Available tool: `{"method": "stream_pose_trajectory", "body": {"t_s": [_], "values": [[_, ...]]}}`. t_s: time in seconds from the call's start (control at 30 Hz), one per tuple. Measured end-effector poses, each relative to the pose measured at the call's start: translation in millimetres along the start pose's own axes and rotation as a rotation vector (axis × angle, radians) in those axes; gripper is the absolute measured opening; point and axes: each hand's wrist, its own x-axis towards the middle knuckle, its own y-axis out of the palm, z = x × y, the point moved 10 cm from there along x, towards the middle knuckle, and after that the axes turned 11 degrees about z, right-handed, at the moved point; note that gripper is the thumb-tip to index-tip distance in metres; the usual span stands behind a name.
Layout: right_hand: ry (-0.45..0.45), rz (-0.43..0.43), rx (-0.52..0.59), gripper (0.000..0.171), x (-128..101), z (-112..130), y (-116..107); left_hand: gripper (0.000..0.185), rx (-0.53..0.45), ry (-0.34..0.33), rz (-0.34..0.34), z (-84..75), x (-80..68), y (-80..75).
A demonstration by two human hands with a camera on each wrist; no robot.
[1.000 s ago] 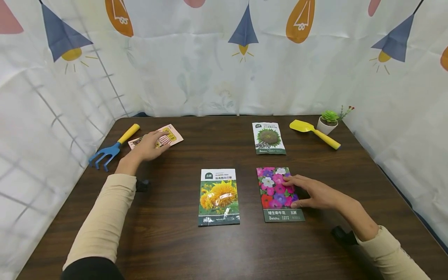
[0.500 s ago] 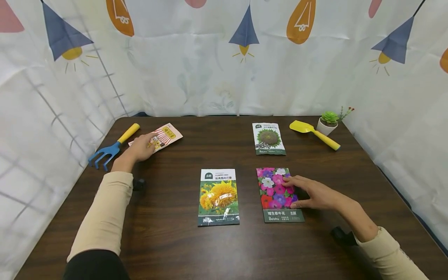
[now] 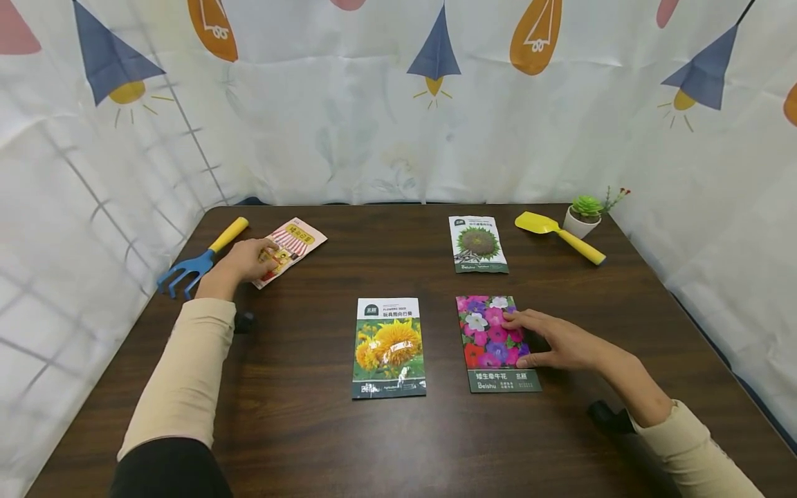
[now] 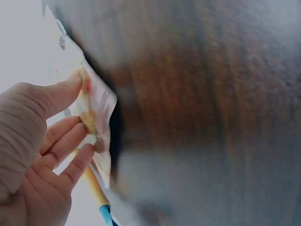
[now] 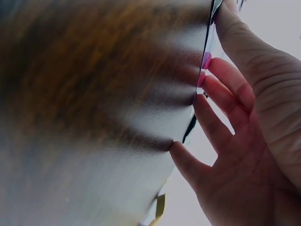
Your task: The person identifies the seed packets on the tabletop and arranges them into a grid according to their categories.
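My left hand (image 3: 260, 257) pinches the near end of a pink striped seed packet (image 3: 294, 242) at the table's far left. In the left wrist view the thumb (image 4: 56, 96) lies on top of the pink packet (image 4: 96, 110) and the fingers sit under it. My right hand (image 3: 530, 340) rests with straight fingers on a packet of mixed pink and purple flowers (image 3: 488, 339), which lies flat at the front right. The right wrist view shows the fingertips (image 5: 207, 101) touching that packet's edge (image 5: 203, 70).
A yellow sunflower packet (image 3: 389, 348) lies at the front centre and a green sunflower packet (image 3: 477, 244) further back. A blue rake with a yellow handle (image 3: 198, 260) lies just left of my left hand. A yellow trowel (image 3: 559, 235) and a small potted plant (image 3: 585, 216) sit at the back right. Curtains close in the table (image 3: 373, 443).
My left hand slid back from lying over the pink packet to pinching its near end, and the packet has turned and shifted slightly. The right hand has stayed still on the flower packet.
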Motion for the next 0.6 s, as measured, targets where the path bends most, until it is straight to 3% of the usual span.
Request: {"method": "stream_pose_trajectory", "body": {"t_s": [0.17,0.37,0.6], "values": [[0.005,0.000,0.001,0.066,-1.0,0.5,0.9,0.055,-0.020,-0.035,0.037,1.6,2.6,1.2],[0.009,0.001,-0.003,0.067,-1.2,0.5,1.3,0.067,0.025,-0.097,0.086,5.7,2.2,4.9],[0.007,-0.006,0.003,0.066,-1.0,1.5,0.2,0.067,0.090,-0.087,0.084,2.1,-0.9,5.4]]}}
